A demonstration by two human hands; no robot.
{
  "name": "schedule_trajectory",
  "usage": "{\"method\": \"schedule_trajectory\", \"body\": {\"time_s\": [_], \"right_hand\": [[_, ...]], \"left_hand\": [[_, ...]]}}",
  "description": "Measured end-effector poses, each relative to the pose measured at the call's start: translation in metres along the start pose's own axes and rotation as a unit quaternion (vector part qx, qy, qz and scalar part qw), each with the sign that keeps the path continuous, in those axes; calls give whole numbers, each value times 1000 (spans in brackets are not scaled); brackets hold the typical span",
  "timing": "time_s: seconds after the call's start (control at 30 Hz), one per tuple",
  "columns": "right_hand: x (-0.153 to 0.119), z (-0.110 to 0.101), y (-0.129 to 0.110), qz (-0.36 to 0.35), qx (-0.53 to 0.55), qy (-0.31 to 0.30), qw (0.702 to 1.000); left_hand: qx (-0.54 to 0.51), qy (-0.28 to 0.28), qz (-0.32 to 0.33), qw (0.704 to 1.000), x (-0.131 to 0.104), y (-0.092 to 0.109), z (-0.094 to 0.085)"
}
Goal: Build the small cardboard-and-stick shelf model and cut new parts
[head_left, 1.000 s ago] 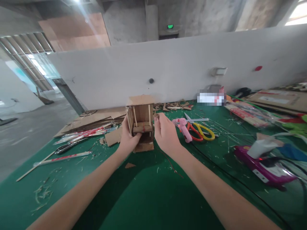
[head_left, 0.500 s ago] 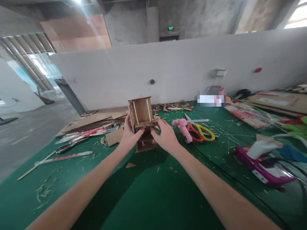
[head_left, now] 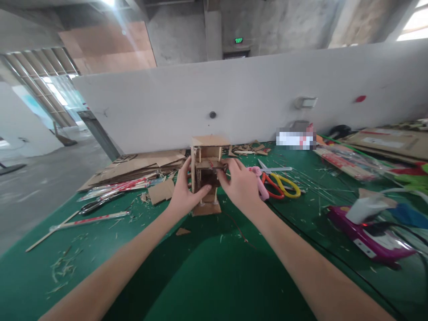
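Observation:
A small cardboard model with stacked levels and thin stick posts (head_left: 210,141) stands upright on the green table (head_left: 214,276). My left hand (head_left: 187,191) grips its left side, the thumb reaching across the front at the lower level. On the other side my right hand (head_left: 239,183) pinches the edge of the middle level, its fingertips partly hidden. A thin reddish wire (head_left: 239,229) trails from the model's base over the table. The pink glue gun (head_left: 262,185) lies just beyond my right hand, partly covered by it.
Scissors with orange and yellow handles (head_left: 287,183) lie right of the glue gun. Farther right sits a purple power strip (head_left: 359,238) with black cables. Cardboard sheets (head_left: 147,165), wrapped sticks (head_left: 90,220) and scraps lie at left. A white partition (head_left: 160,107) rises behind.
The model has tilted from leaning back to nearly upright, so its top panel now shows. My right hand has shifted slightly right and now overlaps the glue gun.

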State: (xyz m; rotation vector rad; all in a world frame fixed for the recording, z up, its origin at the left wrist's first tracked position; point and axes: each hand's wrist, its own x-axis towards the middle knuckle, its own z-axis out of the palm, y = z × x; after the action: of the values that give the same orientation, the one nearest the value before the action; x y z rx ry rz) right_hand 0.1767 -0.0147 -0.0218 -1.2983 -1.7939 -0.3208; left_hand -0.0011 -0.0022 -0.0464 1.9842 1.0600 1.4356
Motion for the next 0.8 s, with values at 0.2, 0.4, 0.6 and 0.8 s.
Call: {"method": "schedule_trajectory", "body": {"time_s": [0.2,0.4,0.6,0.8], "right_hand": [[1,-6,0,-28,1,28,999],[2,-5,0,-32,12,42,999],[-1,5,1,-28,18,21,999],[-12,18,3,-31,2,-53,998]], "left_hand": [[24,15,35,999,-4,-3,0],[7,10,59,998,-7,-10,1],[-41,20,40,998,-5,-13,2],[-48,48,-6,998,0,-13,1]]}}
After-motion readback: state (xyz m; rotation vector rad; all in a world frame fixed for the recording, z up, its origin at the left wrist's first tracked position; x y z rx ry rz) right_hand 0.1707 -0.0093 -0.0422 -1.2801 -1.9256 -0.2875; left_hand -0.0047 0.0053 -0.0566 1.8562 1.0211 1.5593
